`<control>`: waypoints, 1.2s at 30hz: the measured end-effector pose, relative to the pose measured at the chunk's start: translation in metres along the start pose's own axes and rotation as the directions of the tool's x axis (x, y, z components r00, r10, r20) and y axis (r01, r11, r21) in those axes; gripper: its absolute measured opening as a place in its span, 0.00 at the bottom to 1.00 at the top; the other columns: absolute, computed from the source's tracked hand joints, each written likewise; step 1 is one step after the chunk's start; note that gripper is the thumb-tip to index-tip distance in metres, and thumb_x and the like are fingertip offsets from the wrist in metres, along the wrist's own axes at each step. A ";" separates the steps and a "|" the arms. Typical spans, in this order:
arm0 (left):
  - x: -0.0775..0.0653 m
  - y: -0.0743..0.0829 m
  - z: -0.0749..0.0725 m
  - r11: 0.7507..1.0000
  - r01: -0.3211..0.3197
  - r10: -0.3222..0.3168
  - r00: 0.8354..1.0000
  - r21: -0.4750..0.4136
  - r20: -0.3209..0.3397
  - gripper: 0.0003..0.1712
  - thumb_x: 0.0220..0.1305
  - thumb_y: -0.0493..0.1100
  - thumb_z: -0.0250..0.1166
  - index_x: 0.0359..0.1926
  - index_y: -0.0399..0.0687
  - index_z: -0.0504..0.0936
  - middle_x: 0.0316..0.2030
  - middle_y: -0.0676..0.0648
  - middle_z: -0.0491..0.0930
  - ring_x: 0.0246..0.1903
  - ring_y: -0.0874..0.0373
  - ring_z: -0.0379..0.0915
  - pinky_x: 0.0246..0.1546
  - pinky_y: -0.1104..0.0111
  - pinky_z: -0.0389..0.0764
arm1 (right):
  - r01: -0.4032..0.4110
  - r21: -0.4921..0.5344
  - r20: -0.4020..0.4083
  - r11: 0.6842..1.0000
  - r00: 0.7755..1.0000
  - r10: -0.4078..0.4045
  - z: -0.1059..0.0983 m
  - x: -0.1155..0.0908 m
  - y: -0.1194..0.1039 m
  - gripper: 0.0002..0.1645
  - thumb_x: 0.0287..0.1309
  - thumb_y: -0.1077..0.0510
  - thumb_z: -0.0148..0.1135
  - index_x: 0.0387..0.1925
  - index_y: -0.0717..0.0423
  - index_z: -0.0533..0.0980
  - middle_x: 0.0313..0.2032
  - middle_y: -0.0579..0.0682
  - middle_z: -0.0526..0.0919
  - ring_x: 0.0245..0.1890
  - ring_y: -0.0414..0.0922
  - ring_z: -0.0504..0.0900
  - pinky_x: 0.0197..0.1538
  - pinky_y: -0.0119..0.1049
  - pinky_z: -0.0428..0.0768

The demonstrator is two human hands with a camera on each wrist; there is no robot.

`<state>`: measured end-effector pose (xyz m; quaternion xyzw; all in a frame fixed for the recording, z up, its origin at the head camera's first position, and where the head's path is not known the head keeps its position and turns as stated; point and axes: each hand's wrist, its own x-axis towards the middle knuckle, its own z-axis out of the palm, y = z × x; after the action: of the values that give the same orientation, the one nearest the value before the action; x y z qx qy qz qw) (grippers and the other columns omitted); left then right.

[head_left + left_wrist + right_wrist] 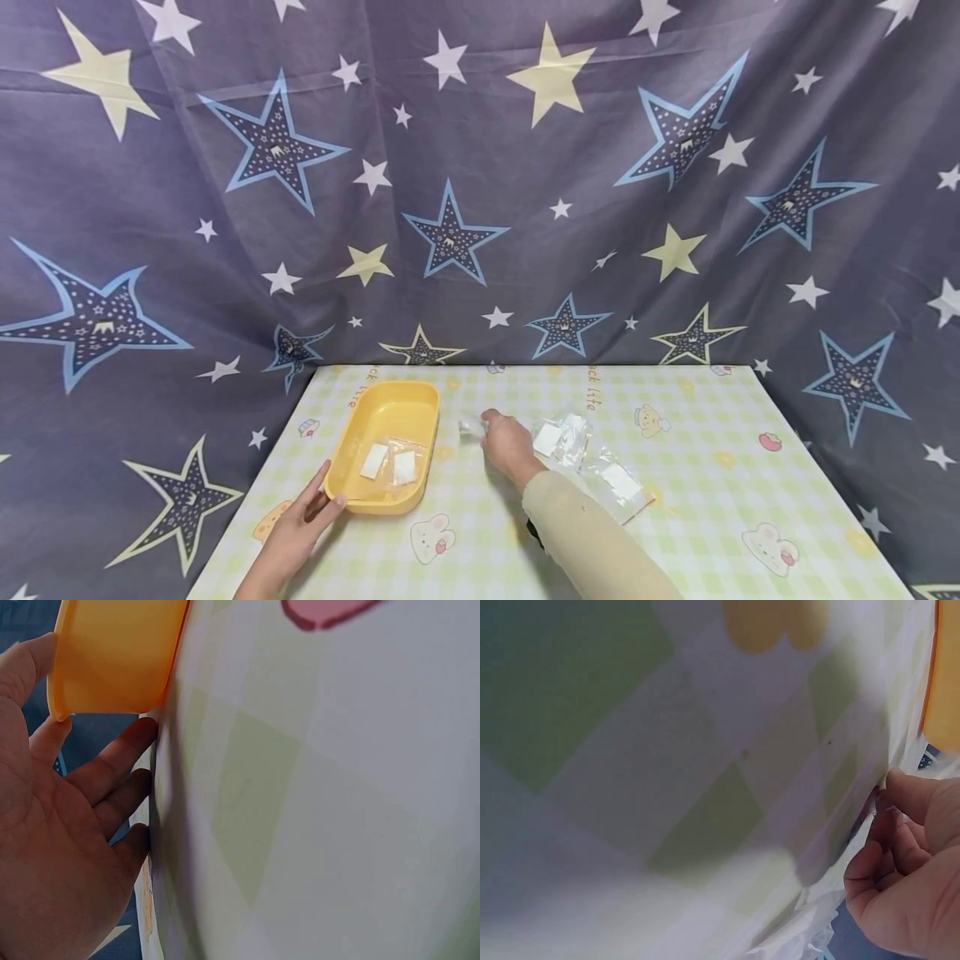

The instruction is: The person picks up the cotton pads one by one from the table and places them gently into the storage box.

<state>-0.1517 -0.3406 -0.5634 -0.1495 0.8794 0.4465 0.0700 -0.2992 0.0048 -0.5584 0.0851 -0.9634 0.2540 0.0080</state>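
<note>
So the left hand (295,531) has the near-left corner of the yellow plastic tray (392,415), thumb on one side of the corner and a finger on the other. My guess is that's to steady it, since holding only the corner keeps the open top unblocked. Inside the tray are two clear packets (405,468) with white inserts, side by side toward the near end, leaving the far end bare.

The right hand (507,447) is pinching another clear packet (469,427) between thumb and finger, just right of the tray, low over the worktop (708,475). Can't tell if it's touching the cloth. A fingertip pinch probably makes sense for something that thin and floppy.

Beyond that hand and beside the sleeve (585,525) there's a loose group of similar packets (573,439), white inserts showing
</note>
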 end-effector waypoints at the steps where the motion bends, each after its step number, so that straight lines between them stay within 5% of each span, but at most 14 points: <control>1: 0.000 0.000 0.000 1.000 0.003 -0.003 1.000 0.002 0.000 0.56 0.69 0.78 0.61 0.87 0.71 0.46 0.80 0.32 0.63 0.79 0.33 0.62 0.75 0.44 0.73 | 0.003 0.005 -0.006 1.000 1.000 -0.002 0.000 0.000 0.001 0.29 0.61 0.60 0.74 0.65 0.50 0.80 0.39 0.56 0.93 0.40 0.55 0.92 0.41 0.50 0.89; 6: 0.001 -0.002 -0.001 1.000 0.003 -0.003 1.000 0.010 0.000 0.57 0.68 0.79 0.61 0.87 0.71 0.46 0.79 0.32 0.63 0.79 0.33 0.62 0.75 0.44 0.73 | 0.007 0.070 -0.041 0.998 0.999 -0.004 -0.001 0.002 0.004 0.28 0.62 0.62 0.71 0.64 0.50 0.81 0.38 0.51 0.93 0.37 0.52 0.91 0.39 0.48 0.88; 10: 0.001 -0.002 -0.001 1.000 0.001 -0.001 1.000 0.012 0.001 0.57 0.68 0.79 0.61 0.87 0.71 0.46 0.80 0.32 0.63 0.79 0.33 0.61 0.75 0.44 0.73 | 0.037 0.220 -0.050 0.975 0.998 -0.027 -0.007 0.003 0.006 0.26 0.63 0.64 0.66 0.63 0.54 0.82 0.39 0.50 0.93 0.31 0.44 0.86 0.33 0.38 0.82; 13: 0.000 0.000 -0.001 1.000 -0.001 0.001 1.000 0.009 0.003 0.57 0.69 0.78 0.61 0.87 0.70 0.46 0.80 0.32 0.63 0.79 0.33 0.61 0.75 0.44 0.73 | 0.037 0.463 0.006 0.886 0.999 -0.044 -0.014 0.004 0.006 0.25 0.67 0.66 0.66 0.65 0.61 0.80 0.39 0.53 0.92 0.25 0.39 0.81 0.30 0.32 0.77; 16: 0.000 0.000 -0.001 1.000 -0.001 0.001 1.000 0.000 0.005 0.57 0.68 0.78 0.61 0.87 0.71 0.46 0.80 0.32 0.63 0.79 0.33 0.61 0.74 0.45 0.74 | -0.026 0.663 0.085 0.749 0.996 -0.041 -0.022 0.004 0.006 0.28 0.69 0.66 0.67 0.68 0.67 0.76 0.42 0.58 0.92 0.21 0.40 0.79 0.31 0.34 0.81; 18: 0.000 0.000 -0.001 1.000 0.001 -0.001 1.000 -0.012 0.007 0.58 0.67 0.79 0.62 0.87 0.71 0.45 0.80 0.32 0.63 0.79 0.33 0.61 0.74 0.45 0.74 | -0.072 0.724 0.123 0.686 0.992 -0.025 -0.026 0.004 0.006 0.30 0.70 0.66 0.67 0.70 0.68 0.74 0.45 0.61 0.92 0.20 0.41 0.78 0.32 0.40 0.85; 22: 0.000 -0.001 -0.001 1.000 0.008 -0.007 1.000 -0.027 0.011 0.59 0.65 0.80 0.62 0.87 0.72 0.45 0.80 0.32 0.62 0.80 0.33 0.60 0.73 0.45 0.75 | -0.105 0.730 0.149 0.675 0.989 -0.007 -0.032 0.004 0.004 0.31 0.70 0.63 0.68 0.71 0.66 0.74 0.50 0.62 0.91 0.21 0.40 0.81 0.38 0.45 0.90; 29: 0.001 -0.002 -0.001 1.000 0.003 -0.003 1.000 -0.018 0.008 0.60 0.65 0.80 0.62 0.87 0.72 0.45 0.80 0.32 0.62 0.79 0.33 0.61 0.73 0.46 0.76 | -0.072 0.734 0.142 0.675 0.989 -0.050 -0.036 0.004 -0.009 0.31 0.70 0.60 0.69 0.70 0.66 0.75 0.48 0.58 0.92 0.20 0.34 0.72 0.30 0.29 0.77; 32: 0.001 -0.001 -0.001 1.000 0.000 0.000 1.000 -0.014 0.011 0.59 0.66 0.80 0.62 0.87 0.72 0.45 0.80 0.32 0.62 0.79 0.33 0.61 0.74 0.46 0.75 | -0.021 0.712 0.115 0.701 0.989 -0.087 -0.037 0.003 -0.019 0.30 0.67 0.60 0.71 0.68 0.67 0.77 0.45 0.57 0.92 0.30 0.35 0.83 0.39 0.30 0.84; 36: 0.003 -0.005 -0.001 1.000 -0.020 0.021 1.000 -0.018 0.006 0.57 0.66 0.79 0.63 0.87 0.74 0.47 0.79 0.32 0.63 0.79 0.33 0.61 0.73 0.45 0.75 | 0.018 0.708 0.118 0.706 0.983 -0.143 -0.038 0.002 -0.036 0.31 0.67 0.60 0.72 0.68 0.66 0.77 0.47 0.61 0.92 0.47 0.50 0.92 0.56 0.42 0.88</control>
<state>-0.1534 -0.3448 -0.5672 -0.1397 0.8767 0.4554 0.0669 -0.2957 -0.0076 -0.5075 0.1442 -0.7864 0.5934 -0.0930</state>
